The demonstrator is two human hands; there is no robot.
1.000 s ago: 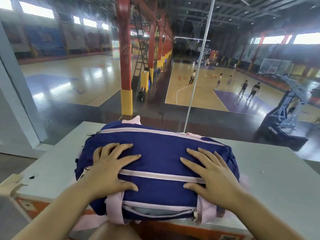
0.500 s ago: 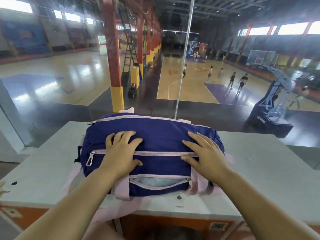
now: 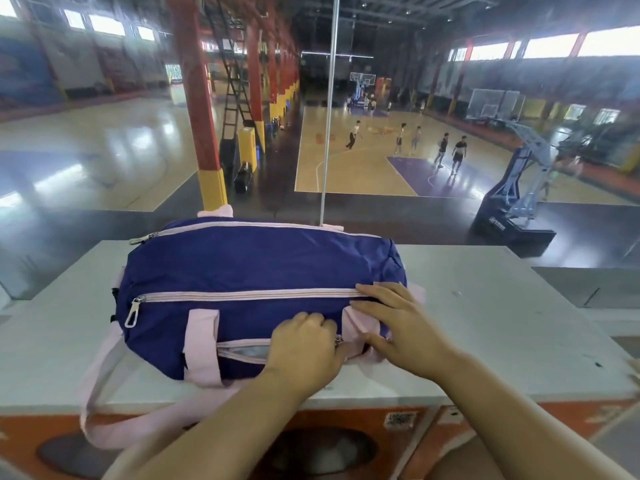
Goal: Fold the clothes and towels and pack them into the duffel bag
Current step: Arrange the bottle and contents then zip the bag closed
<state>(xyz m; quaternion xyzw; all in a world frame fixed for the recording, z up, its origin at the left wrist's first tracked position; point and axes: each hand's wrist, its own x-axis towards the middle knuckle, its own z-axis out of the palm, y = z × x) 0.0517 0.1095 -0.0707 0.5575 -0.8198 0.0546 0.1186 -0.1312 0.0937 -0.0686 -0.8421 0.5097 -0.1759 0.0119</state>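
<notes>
A navy duffel bag (image 3: pixel 256 265) with pink trim lies zipped on the grey ledge (image 3: pixel 491 313). Both its top zippers run closed, and no clothes or towels are in sight. My left hand (image 3: pixel 304 344) sits at the right end of the front pocket, fingers curled, pinching the pocket's zipper pull (image 3: pixel 337 340). The pocket gapes open to the left of that hand. My right hand (image 3: pixel 398 323) lies flat on the bag's right end, fingers spread over a pink handle strap.
A pink shoulder strap (image 3: pixel 100 403) hangs over the ledge's front edge, above an orange cabinet face (image 3: pixel 398 431). A glass pane with a vertical seam (image 3: pixel 329 133) stands right behind the bag. Bare ledge lies to the right.
My left hand left the bag's top, moved right and down to the front pocket and curled on its zipper pull. My right hand slid to the bag's right end.
</notes>
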